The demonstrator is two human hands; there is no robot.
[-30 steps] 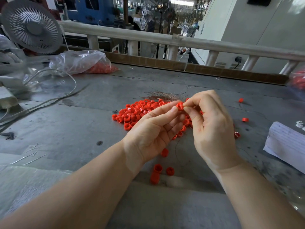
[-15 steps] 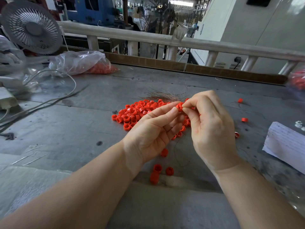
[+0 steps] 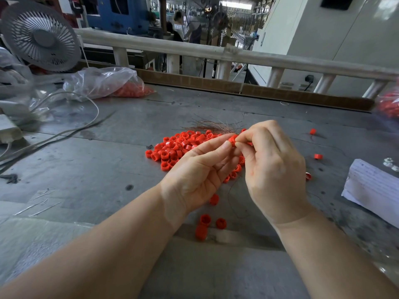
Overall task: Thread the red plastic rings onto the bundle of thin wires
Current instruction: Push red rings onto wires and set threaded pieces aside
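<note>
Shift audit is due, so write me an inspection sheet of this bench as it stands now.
Surface: grey worktable, scuffed and stained.
Job's things: pile of red rings at centre; bundle of thin wires fanned out behind it; one red ring held between both hands; loose rings near the front edge and at the right.
Clutter: plastic bag holding more red parts at far left; stack of paper at right.
Grippers: left hand and right hand both pinch the held ring.
Cables: white cable curving across the left side.
Surroundings: desk fan at far left, white railing, machinery beyond.
</note>
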